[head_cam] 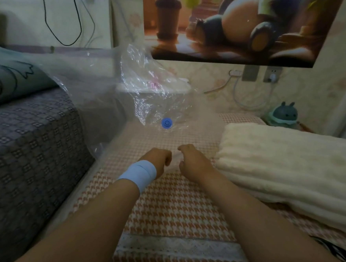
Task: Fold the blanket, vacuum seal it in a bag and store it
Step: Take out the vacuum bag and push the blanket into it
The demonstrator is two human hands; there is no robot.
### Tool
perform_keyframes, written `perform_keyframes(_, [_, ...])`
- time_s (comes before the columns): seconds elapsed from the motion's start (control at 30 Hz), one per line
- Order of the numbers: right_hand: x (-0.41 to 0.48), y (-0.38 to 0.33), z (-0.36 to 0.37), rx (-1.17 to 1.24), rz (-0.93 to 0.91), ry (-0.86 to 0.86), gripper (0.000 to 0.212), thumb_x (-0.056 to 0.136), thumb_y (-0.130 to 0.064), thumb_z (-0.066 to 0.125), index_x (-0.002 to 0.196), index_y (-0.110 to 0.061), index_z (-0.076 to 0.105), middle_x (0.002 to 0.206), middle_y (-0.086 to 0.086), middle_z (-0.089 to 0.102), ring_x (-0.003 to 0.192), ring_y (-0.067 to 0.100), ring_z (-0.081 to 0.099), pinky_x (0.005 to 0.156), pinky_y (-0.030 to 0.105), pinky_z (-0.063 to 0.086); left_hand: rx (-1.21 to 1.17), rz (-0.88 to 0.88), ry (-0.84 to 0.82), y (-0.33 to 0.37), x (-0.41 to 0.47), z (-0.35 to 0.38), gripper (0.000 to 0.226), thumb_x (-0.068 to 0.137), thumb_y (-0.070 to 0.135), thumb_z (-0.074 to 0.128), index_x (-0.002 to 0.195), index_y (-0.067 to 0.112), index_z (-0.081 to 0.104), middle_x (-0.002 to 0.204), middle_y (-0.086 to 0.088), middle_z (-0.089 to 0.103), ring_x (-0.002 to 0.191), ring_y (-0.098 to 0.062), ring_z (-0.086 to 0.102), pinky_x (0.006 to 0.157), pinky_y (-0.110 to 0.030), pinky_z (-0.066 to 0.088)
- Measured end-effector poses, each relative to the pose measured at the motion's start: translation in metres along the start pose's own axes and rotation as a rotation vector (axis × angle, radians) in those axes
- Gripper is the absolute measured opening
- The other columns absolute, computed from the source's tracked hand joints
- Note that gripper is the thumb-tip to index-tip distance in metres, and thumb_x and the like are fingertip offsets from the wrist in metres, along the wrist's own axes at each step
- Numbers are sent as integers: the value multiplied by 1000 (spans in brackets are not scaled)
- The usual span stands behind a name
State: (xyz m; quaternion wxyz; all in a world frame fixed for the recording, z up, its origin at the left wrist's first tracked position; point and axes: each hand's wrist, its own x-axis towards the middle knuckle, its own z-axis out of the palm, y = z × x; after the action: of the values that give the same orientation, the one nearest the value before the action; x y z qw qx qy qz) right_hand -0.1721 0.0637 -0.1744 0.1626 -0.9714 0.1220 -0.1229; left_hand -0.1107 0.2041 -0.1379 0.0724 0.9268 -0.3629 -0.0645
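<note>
A clear plastic vacuum bag with a round blue valve billows up over the middle of the bed. My left hand, with a pale blue band on its wrist, and my right hand are side by side just below the valve. Both have curled fingers that pinch the bag's near edge. The folded cream blanket lies on the bed to the right of my right hand, outside the bag.
The bed has an orange houndstooth sheet. A grey patterned quilt with a pillow on it is piled at the left. A teal bunny toy, wall sockets and cables are at the back right.
</note>
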Motion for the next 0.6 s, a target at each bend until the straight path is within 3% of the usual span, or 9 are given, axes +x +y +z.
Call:
perform_keyframes(0.07, [-2,2,0,23,-51,86,51,92,-5,54,140,-15,40,138,10,36,89,29,57,71,40,47,-1,-63,-13,4,2,-3,48,89,-7,45,125,20,60,129,-9,54,103,-26,59,84,-31,51])
perform_keyframes(0.1, [-3,2,-3,10,-77,120,50,91,-5,56,137,-15,41,135,10,37,88,28,55,70,39,45,-26,-84,1,4,2,-4,54,90,-6,44,135,21,53,137,-9,50,113,-27,57,92,-31,50])
perform_keyframes(0.17, [-6,1,-10,-123,-104,127,45,93,-15,57,136,-19,45,133,8,45,108,29,52,86,39,43,-93,-98,77,2,3,-6,58,92,-4,42,145,20,41,145,-8,44,126,-26,50,102,-33,44])
perform_keyframes(0.27, [-10,-3,-16,-319,-25,-173,43,100,-35,49,141,-26,50,140,8,52,131,30,42,108,41,30,-164,-59,273,-6,6,-12,55,95,3,44,147,21,37,147,-3,40,130,-25,44,108,-35,39])
perform_keyframes(0.37, [-9,2,-5,-211,98,-427,44,99,-30,50,142,-23,52,148,6,49,132,28,47,110,39,38,-203,2,434,-11,5,-17,56,93,4,45,144,24,41,143,6,41,120,-20,51,100,-29,41])
perform_keyframes(0.43, [-4,1,-6,27,161,-306,53,96,-21,50,149,-23,41,146,8,50,127,28,53,102,35,45,-229,44,447,-13,1,-17,57,90,3,46,142,28,43,143,15,37,113,-15,54,94,-24,42])
perform_keyframes(0.53, [7,-17,-22,764,308,91,69,97,-17,49,155,-27,12,117,5,59,96,25,65,73,32,52,-164,122,395,-12,-4,-16,61,87,2,47,140,31,44,143,21,33,111,-12,55,93,-24,46])
perform_keyframes(0.6, [17,-28,-36,1244,433,206,76,100,-21,46,153,-41,-4,120,4,54,94,25,69,77,39,59,-91,145,359,-9,-7,-18,59,87,7,49,140,33,44,140,19,37,112,-12,55,93,-26,46])
